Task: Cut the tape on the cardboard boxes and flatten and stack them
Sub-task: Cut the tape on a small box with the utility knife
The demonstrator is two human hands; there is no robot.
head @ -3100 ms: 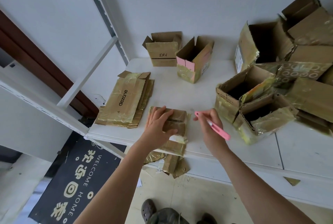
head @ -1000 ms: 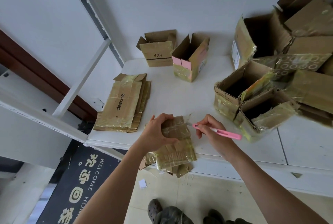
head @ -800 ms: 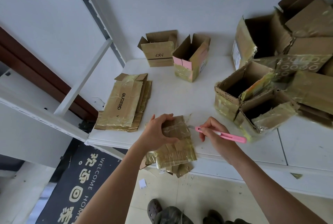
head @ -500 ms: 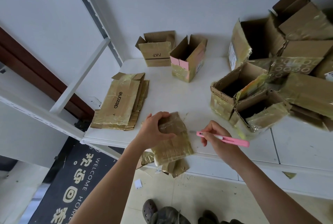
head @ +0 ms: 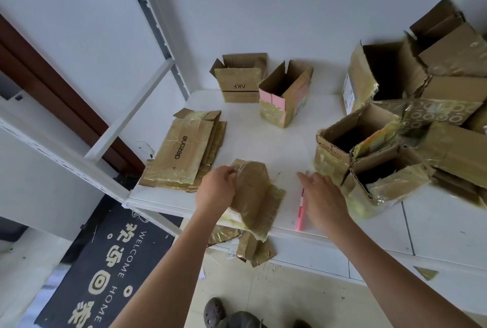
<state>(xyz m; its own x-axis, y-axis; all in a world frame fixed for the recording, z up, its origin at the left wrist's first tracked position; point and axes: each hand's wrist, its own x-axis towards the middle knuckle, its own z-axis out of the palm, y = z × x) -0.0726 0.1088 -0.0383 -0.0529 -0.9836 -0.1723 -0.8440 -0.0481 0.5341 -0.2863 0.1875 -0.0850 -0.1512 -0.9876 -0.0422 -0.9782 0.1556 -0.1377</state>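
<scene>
My left hand (head: 214, 190) grips a small taped cardboard box (head: 254, 196) at its left side, holding it over the near edge of the white table (head: 290, 148). The box looks partly squashed and blurred. My right hand (head: 320, 197) hovers with fingers spread, just right of the box, holding nothing. The pink cutter (head: 300, 211) lies on the table under that hand, pointing toward the edge. A stack of flattened boxes (head: 184, 156), top one marked "dezone", lies at the left of the table.
Two open small boxes (head: 241, 80) (head: 286, 95) stand at the back. A heap of open taped boxes (head: 395, 130) fills the right side. Cardboard scraps (head: 253, 247) hang below the table edge. White shelf posts (head: 131, 114) stand left. A doormat (head: 105, 269) lies on the floor.
My right hand has put the pink cutter down on the table and opened. The left hand has turned and lifted the small box, which now looks squashed.
</scene>
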